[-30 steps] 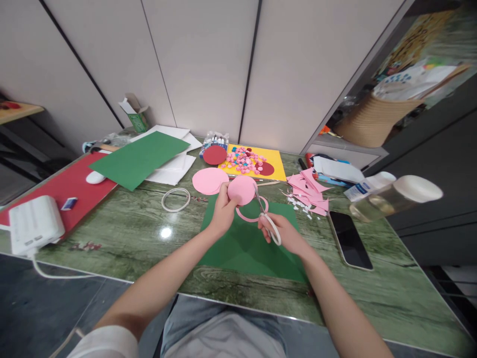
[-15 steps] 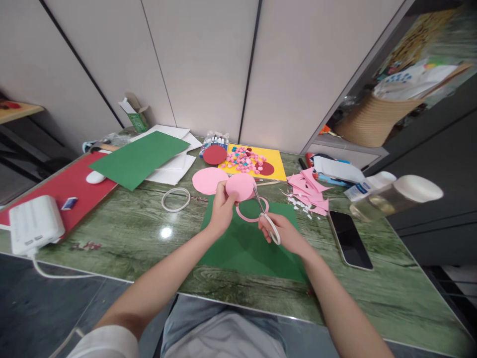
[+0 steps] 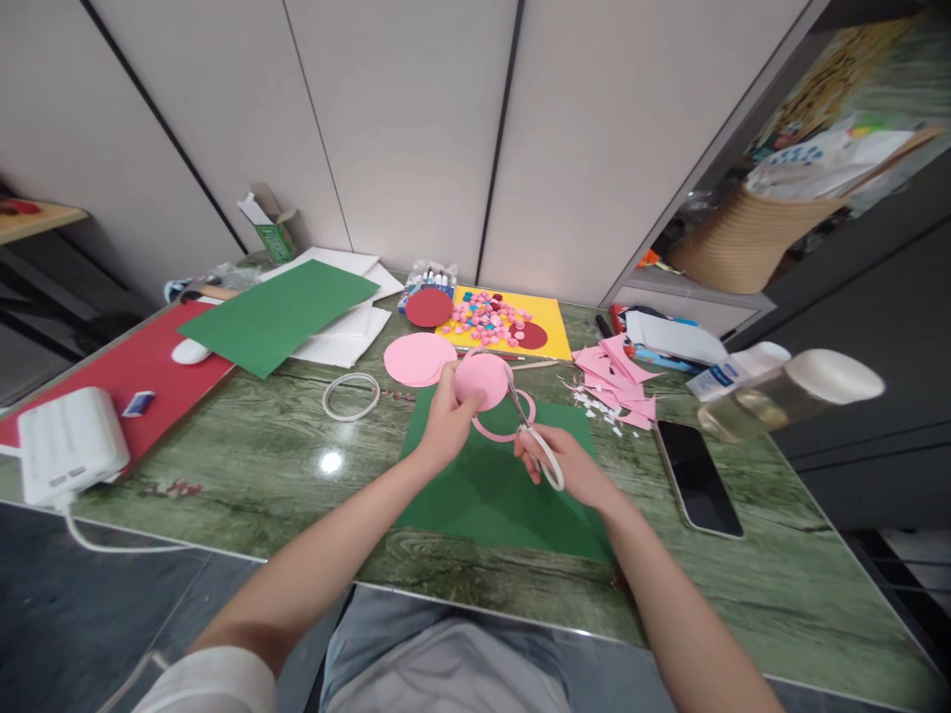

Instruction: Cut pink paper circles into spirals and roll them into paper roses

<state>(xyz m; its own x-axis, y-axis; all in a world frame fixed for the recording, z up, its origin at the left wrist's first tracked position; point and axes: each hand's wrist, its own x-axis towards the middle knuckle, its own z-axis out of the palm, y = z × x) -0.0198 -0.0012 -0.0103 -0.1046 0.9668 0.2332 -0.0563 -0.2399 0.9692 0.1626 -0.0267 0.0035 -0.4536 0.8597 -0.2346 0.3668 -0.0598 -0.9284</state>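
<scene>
Between thumb and fingers, my left hand [image 3: 447, 421] pinches a pink paper circle [image 3: 482, 381] raised over the green sheet [image 3: 497, 500]. My right hand [image 3: 561, 460] grips white-handled scissors [image 3: 548, 458], their blades at the circle's right edge. Beneath the held circle a pink paper ring [image 3: 529, 408] shows in part; the rest of it is hidden. A stack of pink circles [image 3: 417, 358] lies just beyond my left hand. Pink paper scraps [image 3: 613, 376] and small white bits are to the right of the scissors.
Behind is a yellow sheet [image 3: 554, 317] bearing small pom-poms [image 3: 486, 319] and a dark red circle. A tape roll [image 3: 352, 397] lies left of my hands. To the right are a phone [image 3: 698, 478] and a bottle [image 3: 788, 396]. A white power bank [image 3: 72, 446] sits far left.
The pink circle and my left hand have shifted slightly down and right. The scissors remain at its right edge, with my right hand almost unmoved.
</scene>
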